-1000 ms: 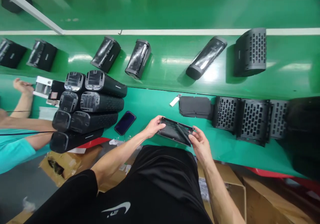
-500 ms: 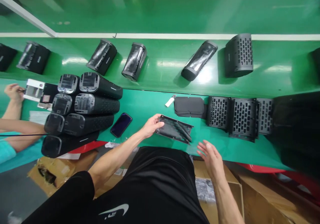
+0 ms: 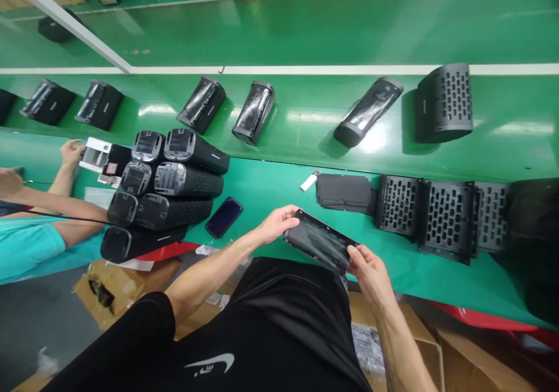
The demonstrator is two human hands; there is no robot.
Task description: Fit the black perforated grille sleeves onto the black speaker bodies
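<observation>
A black rectangular panel (image 3: 321, 242) is held between my two hands, just above the front edge of the green table (image 3: 279, 185). My left hand (image 3: 280, 224) pinches its left end, thumb on top. At the right end, my right hand (image 3: 365, 267) grips the corner between thumb and fingers. Behind the panel lie a stack of flat dark sheets (image 3: 343, 192) and a small white tag (image 3: 309, 181). Perforated black housings (image 3: 449, 216) stand to the right of the sheets.
Black speaker-like units (image 3: 181, 179) are piled at the left, beside a phone (image 3: 224, 217). More units (image 3: 369, 111) sit along the green line behind. A co-worker's arms (image 3: 65, 197) reach in at far left. Cardboard boxes (image 3: 419, 336) stand below the table.
My right hand has moved to the panel and taken hold of its right end. The panel's inside now looks flatter, without the dark strip seen lying across it. The view has shifted left.
</observation>
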